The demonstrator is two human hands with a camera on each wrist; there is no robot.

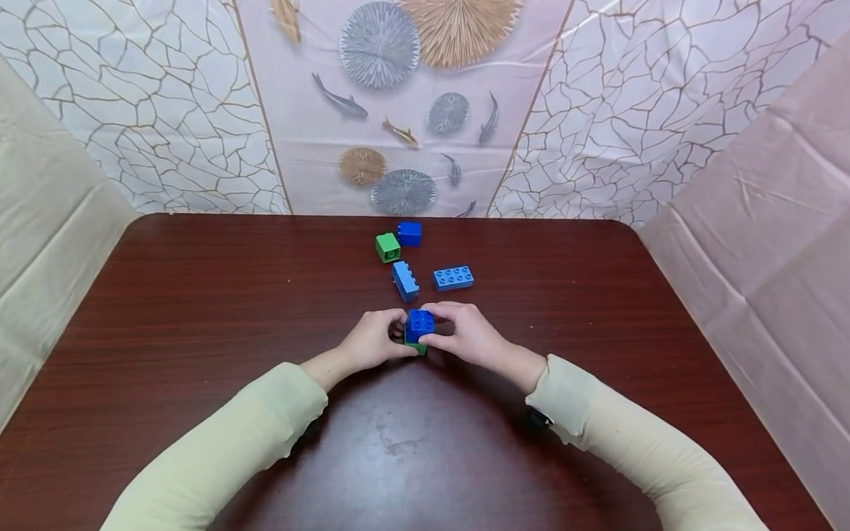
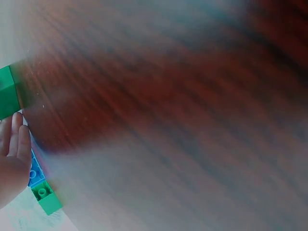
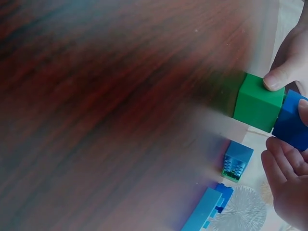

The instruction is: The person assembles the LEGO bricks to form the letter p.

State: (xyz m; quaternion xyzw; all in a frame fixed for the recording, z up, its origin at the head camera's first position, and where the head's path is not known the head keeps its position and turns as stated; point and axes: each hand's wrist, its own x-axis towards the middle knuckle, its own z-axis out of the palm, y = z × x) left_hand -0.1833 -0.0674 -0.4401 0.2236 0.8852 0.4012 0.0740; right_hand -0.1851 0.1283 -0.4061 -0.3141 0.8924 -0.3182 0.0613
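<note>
In front of the person, a dark blue toy building block (image 1: 421, 325) sits over a green block (image 1: 417, 348), its studs facing up. The right hand (image 1: 472, 336) pinches the blue block between thumb and fingers from the right. From the left, the left hand (image 1: 370, 342) grips the green block, its thumb pressed on one side, as the right wrist view shows. There the green block (image 3: 257, 103) and blue block (image 3: 292, 120) lie against each other in line. The left wrist view catches only part of the green block (image 2: 7, 94) beside the left fingers (image 2: 14, 137).
Beyond the hands on the dark wooden table (image 1: 208, 304) lie a light blue brick (image 1: 405, 281) on its side and another light blue brick (image 1: 453, 278) studs up. Farther back are a tipped green block (image 1: 388, 247) and a dark blue block (image 1: 410, 234). Patterned cloth (image 1: 309, 168) hangs behind.
</note>
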